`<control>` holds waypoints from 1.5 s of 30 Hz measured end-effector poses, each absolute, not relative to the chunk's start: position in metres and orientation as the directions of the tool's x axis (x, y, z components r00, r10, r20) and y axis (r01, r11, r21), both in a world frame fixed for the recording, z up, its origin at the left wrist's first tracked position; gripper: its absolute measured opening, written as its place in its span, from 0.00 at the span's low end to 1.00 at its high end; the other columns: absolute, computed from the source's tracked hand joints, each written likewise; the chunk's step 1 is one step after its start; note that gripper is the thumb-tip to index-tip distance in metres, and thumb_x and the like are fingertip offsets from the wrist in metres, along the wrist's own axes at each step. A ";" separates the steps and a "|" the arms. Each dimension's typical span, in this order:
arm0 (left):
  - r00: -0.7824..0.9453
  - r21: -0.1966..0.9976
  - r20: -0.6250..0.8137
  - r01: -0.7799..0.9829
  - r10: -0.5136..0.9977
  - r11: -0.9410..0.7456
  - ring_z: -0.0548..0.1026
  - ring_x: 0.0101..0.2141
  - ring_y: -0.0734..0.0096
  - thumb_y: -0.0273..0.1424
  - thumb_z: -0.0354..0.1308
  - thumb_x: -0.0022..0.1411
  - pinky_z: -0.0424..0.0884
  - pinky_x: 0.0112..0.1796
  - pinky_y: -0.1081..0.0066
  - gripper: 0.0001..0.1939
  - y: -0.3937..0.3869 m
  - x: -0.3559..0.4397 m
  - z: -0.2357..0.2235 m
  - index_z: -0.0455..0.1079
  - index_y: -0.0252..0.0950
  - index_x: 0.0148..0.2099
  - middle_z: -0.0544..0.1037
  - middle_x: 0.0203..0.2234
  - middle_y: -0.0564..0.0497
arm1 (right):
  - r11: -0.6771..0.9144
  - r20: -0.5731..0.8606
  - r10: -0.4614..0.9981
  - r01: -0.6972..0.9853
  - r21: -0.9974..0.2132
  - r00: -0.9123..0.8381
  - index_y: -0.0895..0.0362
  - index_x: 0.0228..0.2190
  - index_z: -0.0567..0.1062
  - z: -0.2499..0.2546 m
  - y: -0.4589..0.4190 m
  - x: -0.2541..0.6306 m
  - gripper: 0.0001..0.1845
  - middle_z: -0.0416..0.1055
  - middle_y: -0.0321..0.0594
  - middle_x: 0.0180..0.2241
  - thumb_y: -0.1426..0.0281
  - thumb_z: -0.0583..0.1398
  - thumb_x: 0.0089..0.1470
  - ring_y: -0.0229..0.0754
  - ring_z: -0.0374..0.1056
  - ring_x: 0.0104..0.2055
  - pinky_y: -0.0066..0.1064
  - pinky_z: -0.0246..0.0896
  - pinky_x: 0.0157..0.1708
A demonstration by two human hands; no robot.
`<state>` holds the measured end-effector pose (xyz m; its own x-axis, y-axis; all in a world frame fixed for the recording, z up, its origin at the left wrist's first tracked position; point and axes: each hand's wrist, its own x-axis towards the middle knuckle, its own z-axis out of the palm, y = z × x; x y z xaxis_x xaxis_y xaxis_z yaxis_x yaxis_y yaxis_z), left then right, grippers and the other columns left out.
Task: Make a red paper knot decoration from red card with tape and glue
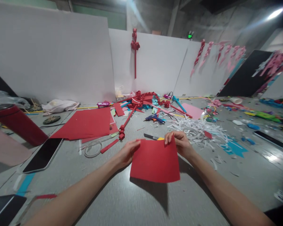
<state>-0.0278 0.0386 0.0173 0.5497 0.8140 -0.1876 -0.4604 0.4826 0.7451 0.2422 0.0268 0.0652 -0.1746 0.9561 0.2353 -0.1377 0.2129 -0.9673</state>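
Observation:
Between my hands is a sheet of red paper (155, 161), tilted and raised over the grey surface, casting a shadow below it. My left hand (129, 151) pinches its upper left corner, with some fingers hidden behind the sheet. At the upper right corner, my right hand (178, 142) grips the edge, which bends a little under the fingers. Just beyond the sheet lies a cutter knife (152, 137), partly covered by the paper and my right hand. Further back rests a blue glue gun (155, 118).
Larger red sheets (87, 123) lie at the left, near a roll of tape (93, 149), a phone (44, 156) and a red tumbler (19, 124). White paper shreds (195, 127) spread at the right. A white panel (153, 59) with a red paper ornament (135, 47) stands behind.

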 end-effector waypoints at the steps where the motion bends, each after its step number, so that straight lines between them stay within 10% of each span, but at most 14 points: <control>1: 0.533 0.780 -0.162 -0.446 0.830 0.438 0.82 0.38 0.64 0.36 0.71 0.59 0.75 0.39 0.71 0.21 0.037 -0.026 0.016 0.78 0.33 0.53 0.83 0.44 0.39 | 0.214 0.235 0.956 -0.128 -0.968 -0.178 0.55 0.20 0.78 0.065 0.027 0.242 0.23 0.74 0.44 0.25 0.48 0.73 0.41 0.43 0.66 0.27 0.33 0.63 0.26; 23: 0.339 0.991 0.022 -0.129 0.940 0.024 0.65 0.24 0.73 0.52 0.57 0.66 0.61 0.28 0.73 0.24 0.012 -0.006 0.015 0.70 0.35 0.31 0.72 0.24 0.53 | 0.259 0.208 0.962 0.347 -0.901 -0.176 0.54 0.30 0.84 0.043 0.010 0.184 0.12 0.80 0.40 0.30 0.59 0.67 0.56 0.43 0.70 0.31 0.32 0.62 0.33; 45: 0.288 0.987 0.106 -0.148 0.952 -0.065 0.72 0.32 0.67 0.47 0.57 0.68 0.68 0.34 0.71 0.19 0.006 -0.003 0.017 0.74 0.36 0.40 0.78 0.32 0.49 | 0.254 0.274 0.958 0.207 -0.945 0.079 0.54 0.37 0.76 0.036 0.011 0.178 0.18 0.74 0.37 0.33 0.52 0.64 0.59 0.42 0.67 0.34 0.31 0.60 0.35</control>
<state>-0.0028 0.0060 0.0169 0.2878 0.9519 0.1055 -0.1478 -0.0647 0.9869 0.1783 0.0106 0.0359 0.0785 0.9584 0.2745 0.2070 0.2537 -0.9449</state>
